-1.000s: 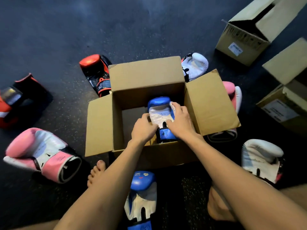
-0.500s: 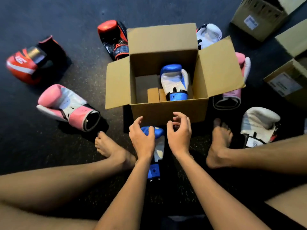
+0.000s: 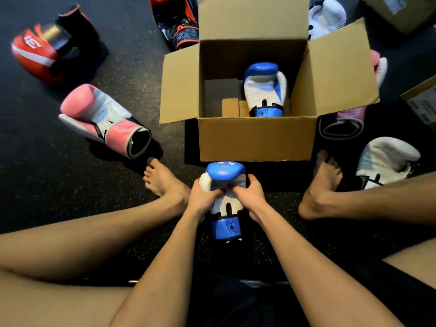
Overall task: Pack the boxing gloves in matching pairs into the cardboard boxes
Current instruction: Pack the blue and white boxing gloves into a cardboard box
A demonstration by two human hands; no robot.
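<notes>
Head view, with all positions given relative to the open cardboard box (image 3: 257, 138), which stands on the dark speckled floor (image 3: 70, 185) with its four flaps spread.

Inside the box, against its right wall, a blue-and-white boxing glove (image 3: 264, 90) stands with the padded end away from the camera. Its blue cuff bears the numeral "6".

Directly in front of the box, touching or almost touching its front wall, is the matching second blue-and-white glove (image 3: 224, 172). Its cuff also reads "6"; the small print on its blue padded end is too small to read. The hands are clamped on this glove from either side: the left hand (image 3: 201, 199) and right hand (image 3: 251, 195) curl round its edges, thumbs pressed close together on the white palm.

- Left of the box: a pink-and-white glove (image 3: 101, 119), and further left a red glove (image 3: 35, 50) with blurred white lettering.
- Behind the box: a red-and-black glove (image 3: 177, 22) and a white glove (image 3: 326, 17).
- Right of the box: a second pink glove (image 3: 349, 121), partly under the right flap, and a second white glove (image 3: 387, 161).
- Further right: two more cardboard boxes (image 3: 401, 13) (image 3: 422, 100), labels illegible.

Bare feet (image 3: 165, 182) rest on the floor at the box's front corners.
</notes>
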